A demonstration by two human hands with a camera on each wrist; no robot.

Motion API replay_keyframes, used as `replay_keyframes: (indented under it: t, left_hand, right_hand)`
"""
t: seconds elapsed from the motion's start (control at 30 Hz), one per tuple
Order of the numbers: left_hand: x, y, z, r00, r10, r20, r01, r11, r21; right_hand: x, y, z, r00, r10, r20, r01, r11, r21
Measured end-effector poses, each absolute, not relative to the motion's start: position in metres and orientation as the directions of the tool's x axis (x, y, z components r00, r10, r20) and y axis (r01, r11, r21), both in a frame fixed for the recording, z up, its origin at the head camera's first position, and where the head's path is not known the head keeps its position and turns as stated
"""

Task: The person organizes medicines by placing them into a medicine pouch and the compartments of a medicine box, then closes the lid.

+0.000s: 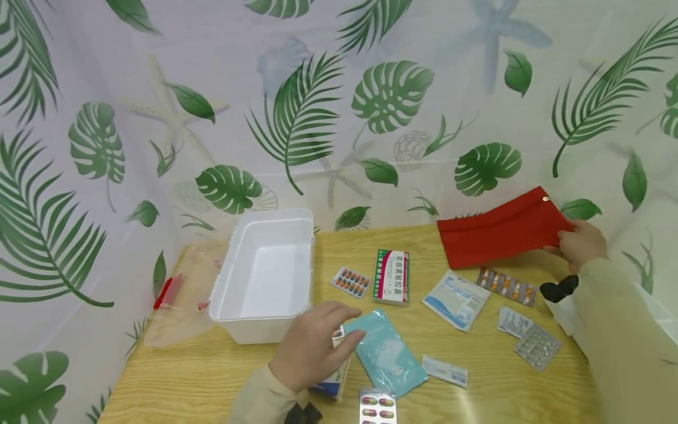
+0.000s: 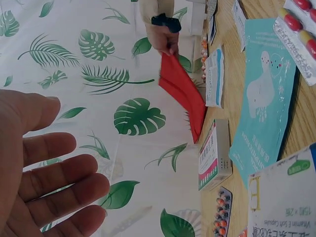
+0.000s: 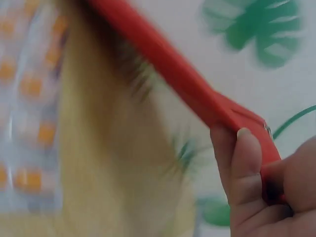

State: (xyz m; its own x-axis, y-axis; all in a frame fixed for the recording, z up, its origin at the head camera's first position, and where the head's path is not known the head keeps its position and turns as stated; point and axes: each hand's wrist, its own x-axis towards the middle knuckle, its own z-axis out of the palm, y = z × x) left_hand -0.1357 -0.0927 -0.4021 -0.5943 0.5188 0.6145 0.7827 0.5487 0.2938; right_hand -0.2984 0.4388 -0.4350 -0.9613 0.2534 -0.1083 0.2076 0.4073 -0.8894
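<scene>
At the back right, my right hand [image 1: 582,242] pinches one end of a flat red pouch [image 1: 500,232] with a small metal zipper pull at its upper corner. The pouch is lifted and tilted, its far end low near the table. In the right wrist view, thumb and fingers [image 3: 245,158] grip its edge. My left hand [image 1: 316,341] holds nothing, its fingers extended and spread in the left wrist view. It hovers over a Vitamin E soft capsules box [image 2: 282,197], partly hiding it in the head view. A teal sachet [image 1: 389,356] lies beside that box.
A white plastic bin [image 1: 265,277] stands left, beside a clear lid [image 1: 182,300] with red clips. About the wooden table lie a medicine box [image 1: 392,277], a Surgical packet [image 1: 457,299], a small narrow box [image 1: 445,371] and several blister packs [image 1: 507,287]. A patterned cloth hangs behind.
</scene>
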Motion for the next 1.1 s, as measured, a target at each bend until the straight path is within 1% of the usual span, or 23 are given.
replay_keyframes:
  t: [0.03,0.07,0.1,0.13,0.2,0.27,0.3,0.33,0.37,0.43,0.47,0.5,0.57,0.63,0.7,0.73,0.8,0.83,0.9,0.97,1.03,1.1]
  left_hand:
    - [-0.136,-0.093,-0.402,-0.589,0.516,0.622,0.786,0.545,0.292]
    - [-0.137,-0.094,-0.402,-0.583,0.514,0.630,0.789,0.543,0.287]
    - [-0.137,-0.095,-0.402,-0.578,0.512,0.635,0.791,0.542,0.284]
    - [-0.138,-0.095,-0.402,-0.575,0.511,0.639,0.793,0.539,0.282]
    - [-0.138,-0.096,-0.402,-0.572,0.509,0.643,0.795,0.538,0.281]
    - [-0.138,-0.095,-0.403,-0.575,0.507,0.642,0.794,0.534,0.290]
    - [-0.138,-0.094,-0.404,-0.578,0.506,0.640,0.794,0.529,0.300]
    - [-0.138,-0.092,-0.404,-0.594,0.501,0.630,0.788,0.522,0.328]
    - [-0.138,-0.089,-0.404,-0.623,0.494,0.606,0.773,0.507,0.380]
    - [-0.139,-0.077,-0.404,-0.707,0.478,0.521,0.707,0.461,0.537]
    - [-0.141,-0.068,-0.404,-0.755,0.463,0.464,0.649,0.427,0.629]
    - [-0.145,-0.056,-0.403,-0.808,0.442,0.390,0.564,0.389,0.728]
    - [-0.156,-0.026,-0.402,-0.903,0.380,0.201,0.326,0.302,0.896]
    - [-0.173,0.009,-0.402,-0.954,0.297,0.025,0.099,0.236,0.967]
    - [-0.193,0.041,-0.402,-0.971,0.208,-0.115,-0.077,0.185,0.980]
    - [-0.203,0.056,-0.403,-0.971,0.167,-0.171,-0.141,0.176,0.974]
    - [-0.220,0.078,-0.406,-0.963,0.099,-0.250,-0.233,0.157,0.960]
    - [-0.227,0.086,-0.408,-0.957,0.077,-0.279,-0.268,0.126,0.955]
    - [-0.239,0.097,-0.414,-0.945,0.058,-0.321,-0.319,0.044,0.947]
    - [-0.248,0.104,-0.419,-0.937,0.072,-0.342,-0.346,-0.057,0.936]
    - [-0.256,0.106,-0.423,-0.935,0.106,-0.338,-0.351,-0.161,0.922]
    - [-0.260,0.104,-0.423,-0.943,0.132,-0.304,-0.326,-0.210,0.922]
  right_hand:
    - [-0.294,0.433,-0.431,-0.958,0.259,-0.120,0.188,0.260,-0.947]
    - [-0.290,0.428,-0.426,-0.958,0.262,-0.120,0.153,0.111,-0.982]
    - [-0.284,0.421,-0.421,-0.957,0.264,-0.118,0.118,-0.016,-0.993]
    - [-0.278,0.415,-0.416,-0.958,0.264,-0.110,0.083,-0.111,-0.990]
    - [-0.267,0.402,-0.408,-0.959,0.272,-0.077,0.010,-0.238,-0.971]
    - [-0.259,0.388,-0.402,-0.959,0.279,-0.043,-0.053,-0.327,-0.943]
    - [-0.256,0.381,-0.400,-0.959,0.281,-0.031,-0.074,-0.358,-0.931]
    - [-0.254,0.376,-0.398,-0.958,0.285,-0.027,-0.091,-0.392,-0.915]
    - [-0.253,0.371,-0.397,-0.957,0.288,-0.023,-0.106,-0.424,-0.899]
    - [-0.252,0.363,-0.396,-0.955,0.297,-0.017,-0.134,-0.480,-0.867]
    - [-0.252,0.361,-0.397,-0.953,0.303,-0.016,-0.148,-0.511,-0.847]
    - [-0.252,0.359,-0.397,-0.950,0.313,-0.014,-0.165,-0.536,-0.828]
    - [-0.253,0.357,-0.400,-0.944,0.331,-0.012,-0.195,-0.584,-0.788]
    - [-0.253,0.356,-0.403,-0.942,0.334,-0.009,-0.217,-0.631,-0.745]
    - [-0.253,0.356,-0.407,-0.946,0.325,-0.012,-0.223,-0.674,-0.704]
    - [-0.252,0.356,-0.409,-0.950,0.311,-0.016,-0.218,-0.702,-0.678]
    - [-0.249,0.355,-0.414,-0.961,0.276,-0.030,-0.197,-0.753,-0.628]
    - [-0.248,0.354,-0.416,-0.966,0.257,-0.035,-0.185,-0.777,-0.601]
    - [-0.244,0.354,-0.420,-0.971,0.233,-0.052,-0.164,-0.812,-0.560]
    - [-0.240,0.356,-0.423,-0.973,0.219,-0.069,-0.147,-0.826,-0.544]
    - [-0.237,0.357,-0.425,-0.973,0.218,-0.072,-0.144,-0.825,-0.546]
    - [-0.237,0.359,-0.425,-0.973,0.217,-0.074,-0.137,-0.809,-0.571]
